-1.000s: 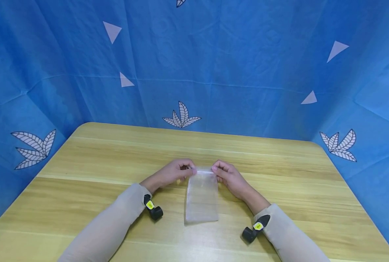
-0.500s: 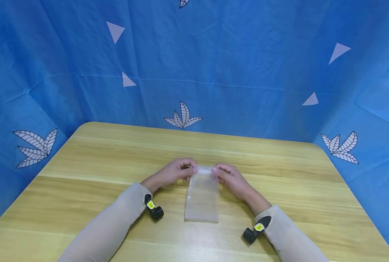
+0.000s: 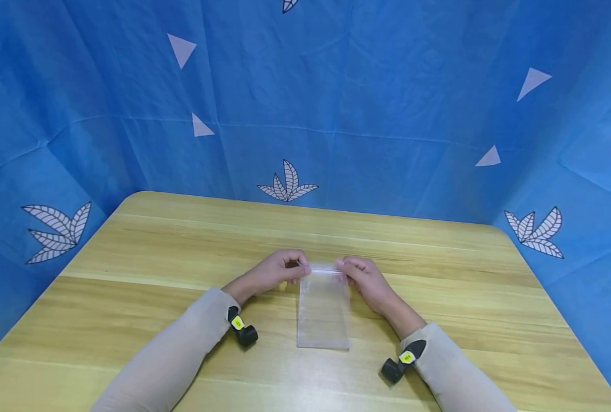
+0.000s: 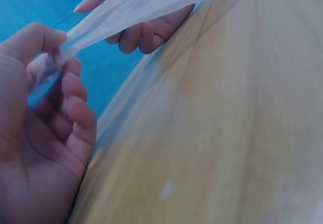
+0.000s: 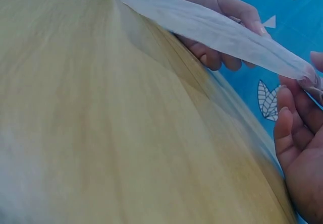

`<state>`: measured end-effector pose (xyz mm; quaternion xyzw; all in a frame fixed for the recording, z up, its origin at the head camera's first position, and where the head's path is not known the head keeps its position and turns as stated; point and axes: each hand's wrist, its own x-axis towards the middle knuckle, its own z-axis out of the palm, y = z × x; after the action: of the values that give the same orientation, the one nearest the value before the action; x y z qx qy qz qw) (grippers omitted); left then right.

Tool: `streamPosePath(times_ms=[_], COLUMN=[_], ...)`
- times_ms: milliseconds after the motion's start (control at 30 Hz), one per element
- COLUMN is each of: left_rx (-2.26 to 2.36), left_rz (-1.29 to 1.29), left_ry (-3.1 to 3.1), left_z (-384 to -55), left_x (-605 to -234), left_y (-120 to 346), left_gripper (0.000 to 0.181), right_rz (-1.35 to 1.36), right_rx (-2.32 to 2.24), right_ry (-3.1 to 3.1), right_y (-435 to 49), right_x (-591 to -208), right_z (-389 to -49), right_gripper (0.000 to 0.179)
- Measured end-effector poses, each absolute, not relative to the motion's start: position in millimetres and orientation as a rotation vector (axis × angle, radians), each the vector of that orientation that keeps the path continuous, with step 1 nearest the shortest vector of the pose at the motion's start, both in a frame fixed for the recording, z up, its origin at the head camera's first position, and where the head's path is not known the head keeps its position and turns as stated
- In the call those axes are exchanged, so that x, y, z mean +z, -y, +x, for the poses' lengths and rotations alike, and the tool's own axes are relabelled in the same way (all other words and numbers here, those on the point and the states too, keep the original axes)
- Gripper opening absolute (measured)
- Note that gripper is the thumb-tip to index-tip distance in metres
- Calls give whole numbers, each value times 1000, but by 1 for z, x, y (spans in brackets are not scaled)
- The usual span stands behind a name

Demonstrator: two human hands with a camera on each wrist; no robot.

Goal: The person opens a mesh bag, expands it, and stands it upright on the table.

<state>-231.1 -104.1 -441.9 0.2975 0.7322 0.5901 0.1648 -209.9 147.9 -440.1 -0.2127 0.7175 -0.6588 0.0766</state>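
Note:
A clear plastic zip bag (image 3: 324, 312) hangs between the two hands in the head view, its zip strip along the top. My left hand (image 3: 284, 268) pinches the bag's top left corner between thumb and forefinger. At the top right corner, my right hand (image 3: 364, 280) pinches it in the same manner. Seen edge-on in the left wrist view, the bag (image 4: 151, 12) stretches from thumb and finger across to the other hand. The right wrist view shows the bag (image 5: 217, 32) as a pale, thin sheet, with nothing visible inside it.
A light wooden table (image 3: 182, 240) spreads under both arms. Behind it hangs a blue cloth (image 3: 388, 86) with white leaf and triangle prints. Each sleeve carries a small black wrist camera, the left one (image 3: 246, 336) and the right one (image 3: 391, 371).
The bag has shifted slightly to the right. My right hand has moved a little right and down, and the gap between the hands is slightly wider. The left hand has barely moved.

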Motion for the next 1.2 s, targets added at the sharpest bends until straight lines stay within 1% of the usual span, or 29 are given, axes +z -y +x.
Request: streamPosePath(times_ms=[267,500,733,833,1067,1200], left_rx=[1633,1671,1648,1651,1669,1673], left_rz=[800,787,861,885,912,873], left_ry=[-2197,-2209,-2161,-2118,-2073,-2060], left_z=[-232,-230,-232,-233,-234,-233], left_x=[-442,-441,-439,-438,-439,-441], left_y=[105,105,105,106,109,108], left_gripper=[12,9,14,14,11,9], right_rz=[-640,-591,-606,-640,-687,-666], right_rx=[-1926,-1969,-1939,-1925,-1958,-1980], right_ry=[-2217,-2121,-2099,-2076,-2007,-2039], right_y=[-145,-147,-149,-150,-153,-154], right_x=[-439,-439,-438,-436,-439,-441], right_z=[-210,-211,-211,-211,-211,-211], right_gripper=[39,28,42,44,17,17])
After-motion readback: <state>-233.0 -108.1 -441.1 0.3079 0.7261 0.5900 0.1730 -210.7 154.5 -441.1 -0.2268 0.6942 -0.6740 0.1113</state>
